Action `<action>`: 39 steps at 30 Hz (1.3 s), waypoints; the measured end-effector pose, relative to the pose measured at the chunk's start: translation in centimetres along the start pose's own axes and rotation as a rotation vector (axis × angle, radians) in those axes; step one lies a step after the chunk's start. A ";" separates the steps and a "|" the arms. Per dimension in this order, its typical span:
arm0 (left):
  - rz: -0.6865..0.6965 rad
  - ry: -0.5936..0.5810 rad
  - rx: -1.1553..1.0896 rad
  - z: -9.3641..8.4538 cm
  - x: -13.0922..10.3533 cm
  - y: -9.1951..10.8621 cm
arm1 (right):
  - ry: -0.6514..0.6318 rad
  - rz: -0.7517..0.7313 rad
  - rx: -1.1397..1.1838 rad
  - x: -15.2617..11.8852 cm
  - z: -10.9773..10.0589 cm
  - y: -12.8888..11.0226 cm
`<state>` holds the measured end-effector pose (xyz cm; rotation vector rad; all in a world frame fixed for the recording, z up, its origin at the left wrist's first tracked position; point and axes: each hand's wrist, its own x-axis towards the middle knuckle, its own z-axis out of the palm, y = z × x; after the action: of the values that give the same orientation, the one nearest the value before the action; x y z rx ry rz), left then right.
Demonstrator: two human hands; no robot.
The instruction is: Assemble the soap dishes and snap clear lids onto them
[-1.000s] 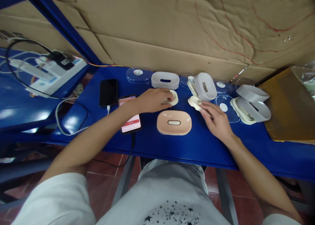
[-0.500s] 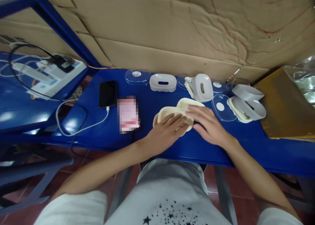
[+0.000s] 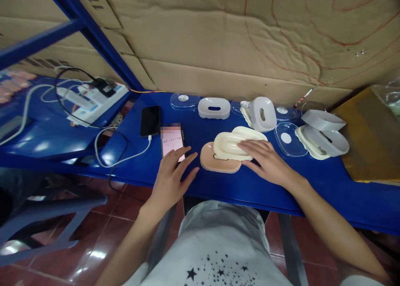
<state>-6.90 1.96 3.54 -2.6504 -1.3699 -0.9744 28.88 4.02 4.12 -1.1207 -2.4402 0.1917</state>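
A pink phone showing a timer (image 3: 171, 142) lies beside my left hand (image 3: 175, 173), which is open with fingers spread at the phone's lower right edge. Whether a fingertip touches it I cannot tell. My right hand (image 3: 264, 159) rests its outstretched fingers on the right side of a cream oval tray (image 3: 229, 144) with a sunken middle. Behind that tray, partly covered by it, is another cream oval piece (image 3: 250, 132). A peach oval lid (image 3: 215, 163) lies beneath the front tray, its front part showing.
Along the back stand a white oval box with a slot (image 3: 214, 107), another tilted slotted box (image 3: 264, 114) and clear plastic lids (image 3: 286, 140). More white boxes (image 3: 326, 138) lean near a cardboard carton (image 3: 371, 131). On the left are a charging black phone (image 3: 150, 121) and a power strip (image 3: 96, 104).
My left hand has left the cream tray and moved left to the pink phone. The tray and peach lid are now uncovered. My right hand stays on the cream tray. The view has shifted left.
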 end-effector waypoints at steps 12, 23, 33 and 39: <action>0.239 -0.212 -0.085 4.1 1.3 5.7 | 0.057 0.035 -0.018 -0.1 -0.1 0.2; 0.309 -0.278 -0.216 4.2 2.4 5.1 | 0.064 -0.055 -0.084 -0.1 0.7 -0.8; 0.281 -0.314 -0.229 4.4 2.2 5.4 | 0.030 -0.001 -0.057 -0.1 0.6 -0.6; 0.188 -0.139 -0.153 2.4 0.5 3.4 | 0.033 -0.002 -0.051 0.0 0.7 -0.7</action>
<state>-2.95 0.88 2.77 -2.9445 -1.0791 -0.9242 28.13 3.63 3.73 -1.1337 -2.4300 0.1096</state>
